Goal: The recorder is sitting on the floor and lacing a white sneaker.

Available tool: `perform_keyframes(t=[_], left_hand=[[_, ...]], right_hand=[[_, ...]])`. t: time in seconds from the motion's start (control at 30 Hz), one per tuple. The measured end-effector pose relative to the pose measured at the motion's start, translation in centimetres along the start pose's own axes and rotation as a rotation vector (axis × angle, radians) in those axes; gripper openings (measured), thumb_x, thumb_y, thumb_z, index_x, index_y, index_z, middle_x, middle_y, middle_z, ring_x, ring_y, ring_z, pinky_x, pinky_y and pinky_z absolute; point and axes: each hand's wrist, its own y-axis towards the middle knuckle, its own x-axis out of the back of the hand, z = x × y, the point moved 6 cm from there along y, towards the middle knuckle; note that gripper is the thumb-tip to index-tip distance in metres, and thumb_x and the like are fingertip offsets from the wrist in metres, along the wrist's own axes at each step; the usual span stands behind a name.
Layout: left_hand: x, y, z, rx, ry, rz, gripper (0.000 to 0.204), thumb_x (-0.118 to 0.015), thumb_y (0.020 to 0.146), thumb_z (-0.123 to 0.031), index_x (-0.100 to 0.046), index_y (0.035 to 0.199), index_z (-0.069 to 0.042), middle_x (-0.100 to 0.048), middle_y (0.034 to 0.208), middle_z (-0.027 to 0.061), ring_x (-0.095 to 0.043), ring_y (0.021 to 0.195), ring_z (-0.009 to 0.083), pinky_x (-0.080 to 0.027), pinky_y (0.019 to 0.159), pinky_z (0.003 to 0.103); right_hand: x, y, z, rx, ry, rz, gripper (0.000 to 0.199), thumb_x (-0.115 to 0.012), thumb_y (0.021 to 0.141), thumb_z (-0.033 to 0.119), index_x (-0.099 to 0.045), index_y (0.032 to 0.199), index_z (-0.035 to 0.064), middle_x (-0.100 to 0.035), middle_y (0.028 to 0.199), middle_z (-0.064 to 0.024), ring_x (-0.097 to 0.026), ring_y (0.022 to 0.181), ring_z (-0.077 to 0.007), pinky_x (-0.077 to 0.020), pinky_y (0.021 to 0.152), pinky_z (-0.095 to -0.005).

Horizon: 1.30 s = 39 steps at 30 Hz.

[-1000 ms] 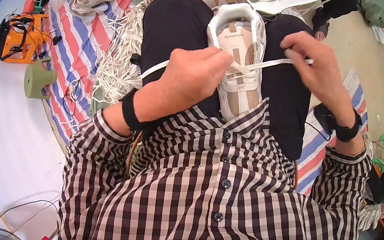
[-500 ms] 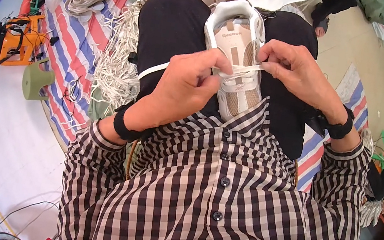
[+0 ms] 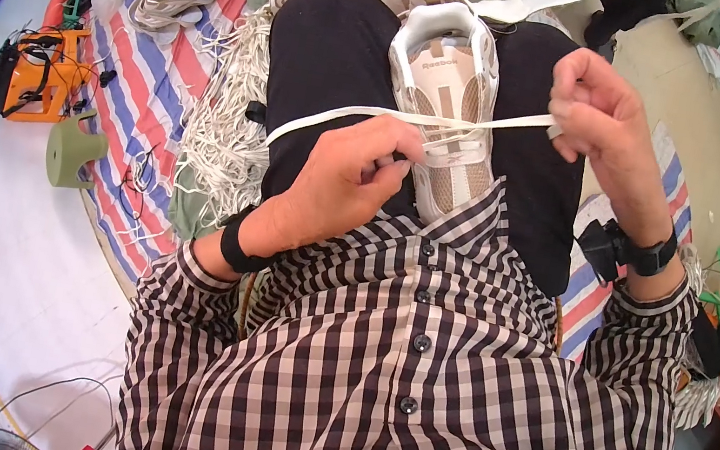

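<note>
Below your black-and-beige checked shirtfront (image 3: 308, 377), which lies nearest, your left hand (image 3: 346, 166) bends at the lacing, fingers curled; you cannot tell from this view whether it grips anything. Your right hand (image 3: 599, 112) pinches a flat white shoelace (image 3: 519, 123), drawn taut above your right thigh. Between your black-trousered legs (image 3: 336, 52) sits the beige-and-white mesh sneaker (image 3: 441, 73), toe toward you. Beyond your left leg lie a heap of loose white laces (image 3: 224, 142) and, farther left, an olive-green plastic stool (image 3: 68, 155).

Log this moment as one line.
beige and white mesh shoe: between black-trousered legs | right hand: holding flat white lace | left hand: at shoe, grip unclear
</note>
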Motion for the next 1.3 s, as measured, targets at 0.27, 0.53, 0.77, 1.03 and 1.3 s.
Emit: perform_keyframes(t=[0.27,0.53,0.77,1.03,1.3], left_hand=[[0.8,1.3,0.3,0.010,0.054,-0.075,0.025,-0.057,0.079,0.008,-0.061,0.101,-0.004,-0.060,0.106,0.0045,-0.053,0.073,0.0074,-0.043,0.062,0.020],[1.5,1.0,0.6,0.018,0.138,-0.138,0.024,-0.057,0.079,0.008,-0.061,0.100,-0.002,-0.059,0.100,0.0052,-0.053,0.070,0.0078,-0.043,0.060,0.021],[0.4,0.4,0.1,0.033,0.118,-0.050,0.014,-0.059,0.081,0.003,-0.064,0.093,-0.002,-0.058,0.075,0.0027,-0.049,0.059,0.0073,-0.042,0.055,0.022],[-0.7,1.5,1.3,-0.021,0.179,0.047,0.032,-0.057,0.082,0.002,-0.056,0.113,-0.005,-0.055,0.069,0.0036,-0.052,0.056,0.0121,-0.043,0.054,0.026],[-0.9,2.3,1.7,0.078,0.091,0.102,0.029,-0.056,0.080,0.003,-0.057,0.109,-0.001,-0.056,0.066,0.0047,-0.053,0.055,0.0122,-0.044,0.055,0.026]], right_hand=[[7.7,3.9,0.8,0.149,-0.211,-0.070,0.008,-0.063,0.085,0.011,-0.056,0.089,0.0110,-0.044,0.064,0.0087,-0.038,0.050,0.0002,-0.0359,0.046,-0.0163],[8.9,4.3,-0.8,0.347,-0.982,-0.241,0.011,-0.062,0.087,0.012,-0.060,0.095,0.0057,-0.058,0.072,-0.0029,-0.054,0.064,-0.0081,-0.0439,0.057,-0.0249],[-1.6,-0.4,1.3,0.413,-0.845,0.072,0.018,-0.064,0.082,0.004,-0.061,0.100,0.0018,-0.063,0.084,-0.0095,-0.058,0.069,-0.0223,-0.0467,0.063,-0.0308],[-4.6,0.2,-2.2,0.483,-1.105,0.198,0.020,-0.059,0.083,0.009,-0.058,0.103,0.0053,-0.058,0.081,-0.0118,-0.061,0.072,-0.0289,-0.0471,0.062,-0.0381],[-5.0,0.9,-2.3,0.490,-1.125,0.194,0.009,-0.058,0.083,0.006,-0.051,0.087,0.0022,-0.056,0.076,-0.0148,-0.059,0.069,-0.0338,-0.0461,0.060,-0.0413]])
